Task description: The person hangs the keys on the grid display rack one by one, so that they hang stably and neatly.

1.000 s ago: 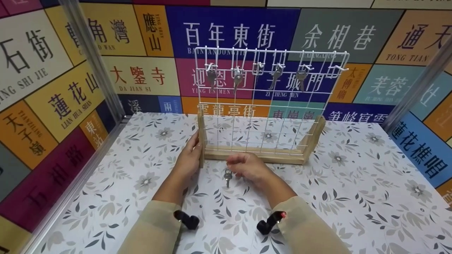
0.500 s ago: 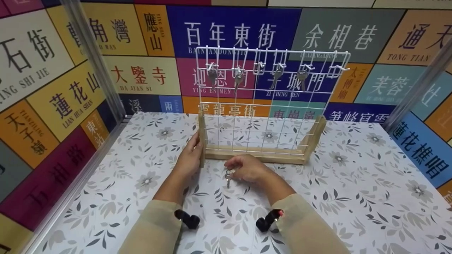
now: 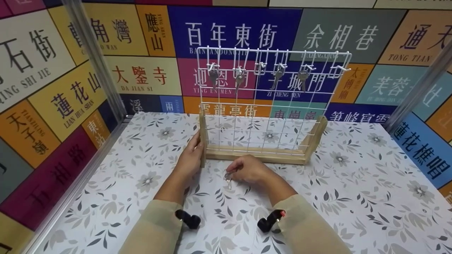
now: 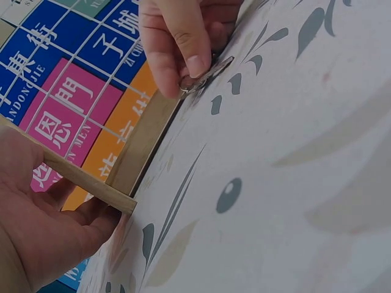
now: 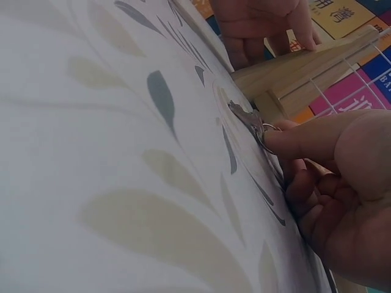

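My left hand (image 3: 189, 158) grips the left wooden side post (image 3: 202, 141) of a white wire grid rack (image 3: 247, 103), thumb on one face and fingers on the other in the left wrist view. In front of the rack's wooden base, my right hand (image 3: 251, 170) pinches the ring (image 5: 269, 135) of a small bunch of silver keys (image 3: 229, 183) between thumb and fingers. The keys (image 5: 245, 117) point away from the fingertips, low over the tabletop; whether their tips touch it I cannot tell. How many keys share the ring is unclear.
White hooks line the top of the grid; several bear hanging keys (image 3: 278, 77), while the far right hook (image 3: 335, 70) bears none. A floral-patterned cover (image 3: 106, 197) spreads over the table. Colourful sign-printed walls (image 3: 233, 21) enclose the back and sides.
My right fingers have closed on the key ring, and the keys have tilted slightly with it. My left hand stays on the post.
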{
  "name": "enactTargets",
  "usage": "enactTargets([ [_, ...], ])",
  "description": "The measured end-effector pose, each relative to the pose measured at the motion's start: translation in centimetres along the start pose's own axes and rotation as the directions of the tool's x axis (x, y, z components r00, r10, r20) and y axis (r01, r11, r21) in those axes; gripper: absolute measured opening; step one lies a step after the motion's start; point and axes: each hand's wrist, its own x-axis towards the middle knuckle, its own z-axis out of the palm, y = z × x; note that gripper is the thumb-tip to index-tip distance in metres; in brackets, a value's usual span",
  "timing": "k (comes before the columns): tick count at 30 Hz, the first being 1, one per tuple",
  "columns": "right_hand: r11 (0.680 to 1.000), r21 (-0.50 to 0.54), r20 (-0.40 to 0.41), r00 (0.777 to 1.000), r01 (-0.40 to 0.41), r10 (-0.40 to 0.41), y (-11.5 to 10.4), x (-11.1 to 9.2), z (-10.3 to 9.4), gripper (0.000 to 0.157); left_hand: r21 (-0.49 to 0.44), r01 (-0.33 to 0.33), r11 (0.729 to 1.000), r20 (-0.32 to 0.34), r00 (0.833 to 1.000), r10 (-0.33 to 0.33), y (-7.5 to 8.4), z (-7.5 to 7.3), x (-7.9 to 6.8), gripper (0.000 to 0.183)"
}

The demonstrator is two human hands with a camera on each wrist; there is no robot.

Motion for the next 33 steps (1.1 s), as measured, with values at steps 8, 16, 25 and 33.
enactTargets([
  [8, 1.0, 0.006, -0.008, 1.0, 0.022, -0.022, -0.1, -0.4, -0.4, 0.009, -0.007, 0.011, 1.0, 0.008, 1.0, -0.011, 0.0, 0.0, 0.1, 0.05],
  [16, 0.993, 0.101, -0.054, 0.997, 0.056, -0.05, -0.3, -0.7, -0.9, 0.014, -0.006, -0.005, 1.0, 0.006, 1.0, 0.005, -0.1, 0.0, 0.3, 0.05],
  [25, 0.935, 0.336, -0.125, 0.989, 0.118, -0.08, -2.4, -2.3, -3.2, 0.024, -0.028, -0.016, 0.999, 0.016, 1.0, 0.017, 0.0, 0.0, 0.1, 0.05],
  [33, 0.868, 0.438, -0.233, 0.962, 0.233, -0.14, -4.1, -4.4, -6.2, 0.027, -0.022, 0.009, 1.0, 0.009, 1.0, -0.009, 0.0, -0.1, 0.1, 0.051],
])
